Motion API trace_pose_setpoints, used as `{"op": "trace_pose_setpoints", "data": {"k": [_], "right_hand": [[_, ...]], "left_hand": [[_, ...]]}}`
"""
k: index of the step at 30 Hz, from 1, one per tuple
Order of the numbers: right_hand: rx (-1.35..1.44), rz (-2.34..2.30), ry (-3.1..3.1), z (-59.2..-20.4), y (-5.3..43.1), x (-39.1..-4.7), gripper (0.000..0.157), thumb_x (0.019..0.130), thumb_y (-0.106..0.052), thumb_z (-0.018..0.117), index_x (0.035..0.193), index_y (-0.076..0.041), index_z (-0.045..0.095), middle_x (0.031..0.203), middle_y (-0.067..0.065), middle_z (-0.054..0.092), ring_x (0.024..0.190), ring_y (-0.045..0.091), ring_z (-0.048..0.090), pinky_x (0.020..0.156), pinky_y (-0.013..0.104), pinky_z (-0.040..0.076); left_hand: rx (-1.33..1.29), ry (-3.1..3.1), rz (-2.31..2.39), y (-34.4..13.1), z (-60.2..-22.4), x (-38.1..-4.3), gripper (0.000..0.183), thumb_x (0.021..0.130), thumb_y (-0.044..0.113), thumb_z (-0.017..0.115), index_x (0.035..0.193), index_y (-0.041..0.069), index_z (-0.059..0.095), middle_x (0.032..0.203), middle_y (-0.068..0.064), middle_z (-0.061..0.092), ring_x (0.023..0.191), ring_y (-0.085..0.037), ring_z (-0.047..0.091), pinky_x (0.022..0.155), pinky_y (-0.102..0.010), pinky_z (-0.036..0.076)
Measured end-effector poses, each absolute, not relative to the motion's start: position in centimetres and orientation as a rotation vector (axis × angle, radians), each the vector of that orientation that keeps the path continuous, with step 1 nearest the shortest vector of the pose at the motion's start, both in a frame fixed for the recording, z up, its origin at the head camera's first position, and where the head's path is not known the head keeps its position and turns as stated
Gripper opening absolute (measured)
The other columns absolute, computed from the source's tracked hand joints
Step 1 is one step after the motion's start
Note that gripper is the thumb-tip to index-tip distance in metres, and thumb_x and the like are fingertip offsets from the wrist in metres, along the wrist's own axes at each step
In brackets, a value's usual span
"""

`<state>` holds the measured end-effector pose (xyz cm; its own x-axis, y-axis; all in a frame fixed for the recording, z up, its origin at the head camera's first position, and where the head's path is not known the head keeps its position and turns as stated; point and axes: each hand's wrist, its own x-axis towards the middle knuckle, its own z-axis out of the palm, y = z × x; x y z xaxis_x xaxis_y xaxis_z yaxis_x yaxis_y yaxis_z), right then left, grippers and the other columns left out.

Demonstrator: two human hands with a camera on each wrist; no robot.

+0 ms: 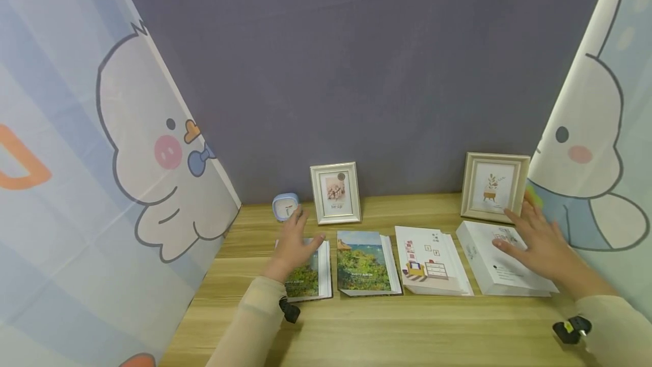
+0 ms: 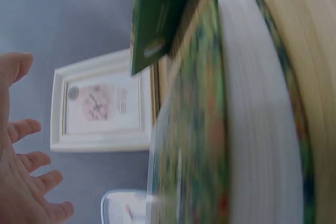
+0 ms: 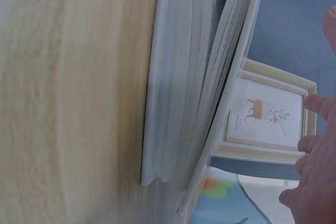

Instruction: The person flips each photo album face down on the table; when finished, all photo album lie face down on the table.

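Four photo albums lie in a row. My left hand (image 1: 295,245), its fingers spread, hovers over the leftmost album (image 1: 305,283), which has a green landscape cover and is partly hidden by the hand. Next to it lies a similar landscape album (image 1: 364,262), then a white album with furniture drawings (image 1: 425,262). My right hand (image 1: 542,245) reaches over the thick white album (image 1: 489,262) at the right, fingers spread and holding nothing. In the wrist views, both the left hand (image 2: 23,182) and the right hand (image 3: 317,166) appear apart from the albums beneath them.
Behind the albums stand a small blue clock (image 1: 286,207), a cream picture frame (image 1: 336,218) with a flower print, and a beige picture frame (image 1: 466,186) with a plant print. A grey curtain (image 1: 356,72) closes the back of the wooden table (image 1: 356,333); cartoon-printed curtains hang at both sides.
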<state>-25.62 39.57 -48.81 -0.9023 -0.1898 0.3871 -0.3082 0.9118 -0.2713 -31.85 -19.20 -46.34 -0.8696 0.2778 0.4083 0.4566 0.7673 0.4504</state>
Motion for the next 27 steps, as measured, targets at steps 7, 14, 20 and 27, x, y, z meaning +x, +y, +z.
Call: {"op": "trace_pose_setpoints", "data": {"k": [7, 14, 20, 27], "right_hand": [[0.361, 0.512, -2.71, -48.7, 39.3, -24.9, 0.091, 0.101, -0.044, 0.067, 0.168, -0.008, 0.017, 0.17, 0.028, -0.012, 0.154, 0.048, -0.016, 0.113, 0.074, -0.02], [0.378, 0.528, -2.686, -48.8, 39.3, -24.7, 0.088, 0.1, -0.041, 0.069, 0.165, -0.002, 0.023, 0.169, 0.032, -0.003, 0.154, 0.051, -0.011, 0.114, 0.075, -0.015], [0.403, 0.548, -2.671, -48.9, 39.3, -24.2, 0.089, 0.1, -0.039, 0.07, 0.166, -0.003, 0.023, 0.167, 0.037, 0.003, 0.155, 0.051, -0.008, 0.12, 0.067, -0.015], [0.387, 0.647, -2.687, -49.3, 39.3, -24.0, 0.087, 0.1, -0.036, 0.07, 0.166, -0.003, 0.023, 0.164, 0.042, 0.003, 0.153, 0.058, -0.005, 0.118, 0.074, -0.006]], "left_hand": [[-0.573, -2.673, -0.953, -16.8, -46.7, -31.7, 0.074, 0.103, 0.042, 0.067, 0.164, 0.018, 0.035, 0.168, -0.019, 0.026, 0.15, -0.049, 0.029, 0.112, -0.071, 0.037], [-0.613, -2.694, -1.008, -14.7, -46.5, -31.1, 0.075, 0.104, 0.044, 0.064, 0.167, 0.02, 0.03, 0.172, -0.013, 0.021, 0.153, -0.045, 0.026, 0.115, -0.068, 0.036], [-0.64, -2.714, -1.102, -13.4, -46.4, -30.7, 0.076, 0.104, 0.051, 0.061, 0.167, 0.025, 0.027, 0.173, -0.005, 0.018, 0.156, -0.037, 0.022, 0.119, -0.064, 0.033], [-0.661, -2.722, -1.241, -11.7, -46.6, -30.1, 0.075, 0.104, 0.05, 0.063, 0.167, 0.034, 0.025, 0.174, 0.0, 0.016, 0.139, -0.031, 0.051, 0.109, -0.057, 0.047]]}}
